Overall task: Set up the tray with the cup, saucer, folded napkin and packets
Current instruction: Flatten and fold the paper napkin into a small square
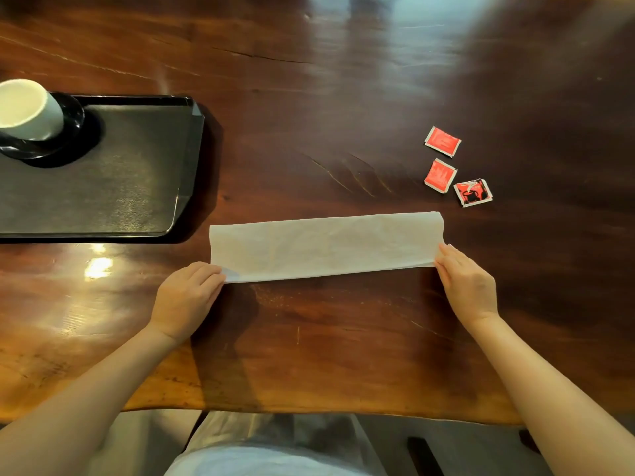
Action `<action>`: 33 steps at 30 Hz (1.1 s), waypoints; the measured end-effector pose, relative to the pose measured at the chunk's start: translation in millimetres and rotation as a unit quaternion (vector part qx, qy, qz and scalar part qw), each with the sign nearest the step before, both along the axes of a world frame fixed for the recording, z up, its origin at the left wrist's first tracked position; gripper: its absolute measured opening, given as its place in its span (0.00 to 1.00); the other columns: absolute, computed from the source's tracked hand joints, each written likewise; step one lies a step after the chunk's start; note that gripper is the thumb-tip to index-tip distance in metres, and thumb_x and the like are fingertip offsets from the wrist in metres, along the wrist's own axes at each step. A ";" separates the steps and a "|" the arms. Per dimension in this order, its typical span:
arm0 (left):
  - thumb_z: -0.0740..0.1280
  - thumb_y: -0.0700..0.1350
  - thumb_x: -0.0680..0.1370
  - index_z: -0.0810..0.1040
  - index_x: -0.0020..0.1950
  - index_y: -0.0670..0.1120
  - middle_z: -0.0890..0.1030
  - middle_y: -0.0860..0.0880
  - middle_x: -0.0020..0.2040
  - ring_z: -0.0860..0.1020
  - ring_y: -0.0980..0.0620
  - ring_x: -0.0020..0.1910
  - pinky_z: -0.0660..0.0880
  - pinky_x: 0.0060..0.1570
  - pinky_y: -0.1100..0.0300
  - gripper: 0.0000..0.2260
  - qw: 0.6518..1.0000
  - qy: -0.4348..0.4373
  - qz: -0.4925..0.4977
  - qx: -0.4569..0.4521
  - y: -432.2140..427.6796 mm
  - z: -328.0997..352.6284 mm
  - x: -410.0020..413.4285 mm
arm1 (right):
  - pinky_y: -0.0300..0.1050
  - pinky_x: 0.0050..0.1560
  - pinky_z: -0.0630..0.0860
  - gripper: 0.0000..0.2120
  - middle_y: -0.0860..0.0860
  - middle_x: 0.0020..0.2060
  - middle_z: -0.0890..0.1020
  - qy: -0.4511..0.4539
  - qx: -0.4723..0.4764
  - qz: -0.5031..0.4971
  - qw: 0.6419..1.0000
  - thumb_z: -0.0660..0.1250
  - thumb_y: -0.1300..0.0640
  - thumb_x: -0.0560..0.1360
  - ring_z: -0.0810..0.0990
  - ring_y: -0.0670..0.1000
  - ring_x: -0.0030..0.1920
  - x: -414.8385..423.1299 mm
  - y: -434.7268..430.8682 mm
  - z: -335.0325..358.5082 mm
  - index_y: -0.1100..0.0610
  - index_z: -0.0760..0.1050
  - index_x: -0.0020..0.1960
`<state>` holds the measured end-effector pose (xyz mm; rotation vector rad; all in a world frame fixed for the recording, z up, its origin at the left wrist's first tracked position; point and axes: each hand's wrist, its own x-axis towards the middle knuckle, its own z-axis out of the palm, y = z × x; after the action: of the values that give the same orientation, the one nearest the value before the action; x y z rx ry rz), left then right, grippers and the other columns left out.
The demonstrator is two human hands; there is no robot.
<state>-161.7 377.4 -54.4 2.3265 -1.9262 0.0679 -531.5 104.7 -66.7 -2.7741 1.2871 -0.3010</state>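
A white napkin (326, 247), folded into a long strip, lies flat on the wooden table in front of me. My left hand (185, 298) pinches its near left corner and my right hand (467, 283) pinches its near right corner. A black tray (137, 187) sits at the left. On its far left part stands a white cup (27, 109) on a black saucer (74, 115). Three red packets (442, 141) (440, 175) (473, 193) lie on the table beyond the napkin's right end.
The dark wooden table (343, 97) stretches far ahead with bare surface. Its near edge (309, 412) runs just above my lap. Bright light glares on the wood to the left of my left hand.
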 end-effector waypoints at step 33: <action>0.75 0.36 0.67 0.79 0.48 0.37 0.83 0.40 0.44 0.81 0.42 0.34 0.77 0.25 0.55 0.12 0.993 -0.054 -0.010 0.104 -6.6 0.3 1.1 | 0.52 0.44 0.81 0.18 0.61 0.55 0.82 0.030 -0.053 0.032 0.998 0.71 0.65 0.70 0.84 0.61 0.48 -8.6 -2.7 -13.4 0.65 0.76 0.60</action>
<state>-160.6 370.8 -54.1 2.4814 -2.0993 -0.0088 -540.2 102.0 -80.1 -2.9290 1.2251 -0.2924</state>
